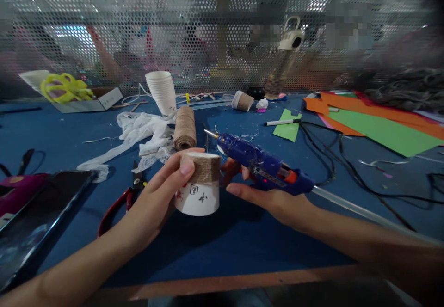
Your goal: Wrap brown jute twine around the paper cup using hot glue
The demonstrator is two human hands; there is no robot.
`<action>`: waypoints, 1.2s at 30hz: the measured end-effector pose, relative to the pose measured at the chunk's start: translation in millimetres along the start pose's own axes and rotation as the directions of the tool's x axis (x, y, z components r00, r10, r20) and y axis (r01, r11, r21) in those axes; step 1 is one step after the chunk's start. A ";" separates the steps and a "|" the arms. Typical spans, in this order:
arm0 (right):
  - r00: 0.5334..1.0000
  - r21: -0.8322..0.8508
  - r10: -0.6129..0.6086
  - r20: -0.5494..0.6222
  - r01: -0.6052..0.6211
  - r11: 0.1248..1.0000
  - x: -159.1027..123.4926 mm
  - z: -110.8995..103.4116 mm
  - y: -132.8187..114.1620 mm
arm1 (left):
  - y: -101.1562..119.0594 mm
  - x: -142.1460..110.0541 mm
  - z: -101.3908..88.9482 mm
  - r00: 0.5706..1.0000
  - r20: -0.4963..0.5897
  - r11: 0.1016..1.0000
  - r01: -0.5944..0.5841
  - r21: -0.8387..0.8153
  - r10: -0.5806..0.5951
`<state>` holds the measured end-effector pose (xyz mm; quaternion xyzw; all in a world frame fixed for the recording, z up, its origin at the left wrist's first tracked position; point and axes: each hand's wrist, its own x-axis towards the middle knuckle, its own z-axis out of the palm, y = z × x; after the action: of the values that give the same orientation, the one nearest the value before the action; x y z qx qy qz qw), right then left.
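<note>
My left hand (166, 182) grips a white paper cup (197, 203) by its side, thumb on the band of brown twine wound round its upper part. Black characters and red marks show on the white lower part. In my right hand (256, 193) is a blue hot glue gun (260, 159), its metal nozzle pointing left, above and apart from the cup. A clear glue stick (354, 210) juts from its back end. The right fingers are partly hidden by the gun. Just behind the cup lies a roll of brown twine (185, 126).
White lace ribbon (145, 131) and stacked paper cups (161, 92) are behind on the left. Pliers with red handles (116, 205) and a phone (41, 219) lie at left. Black cables (333, 159), a marker (282, 122) and coloured paper (385, 126) lie right. A perforated metal screen (222, 34) stands behind.
</note>
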<state>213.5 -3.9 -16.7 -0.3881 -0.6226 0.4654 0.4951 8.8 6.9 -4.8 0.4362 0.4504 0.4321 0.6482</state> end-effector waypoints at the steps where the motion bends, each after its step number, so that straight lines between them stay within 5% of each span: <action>1: 1.000 0.013 0.000 0.006 0.000 1.000 -0.1 -0.1 0.3 | 0.1 0.3 0.3 1.000 -0.005 1.000 -0.004 0.005 0.004; 13: 0.995 0.035 0.035 0.095 -0.039 0.999 -2.5 -3.3 1.8 | -3.2 3.0 -2.7 0.998 -0.005 0.998 -0.054 0.035 0.055; 22: 0.998 0.050 0.051 0.026 -0.053 0.997 -2.0 -1.7 -1.7 | -7.9 3.9 -10.2 0.996 -0.010 0.979 -0.089 0.183 0.092; 36: 0.999 0.004 0.037 -0.003 -0.037 0.999 -1.4 -2.3 -2.2 | -5.9 4.6 -5.1 0.995 -0.047 0.977 -0.080 0.197 0.091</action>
<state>216.0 -5.3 -14.7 -0.3993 -0.6134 0.4752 0.4884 5.9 10.7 -12.5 0.5043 0.4893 0.4252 0.5704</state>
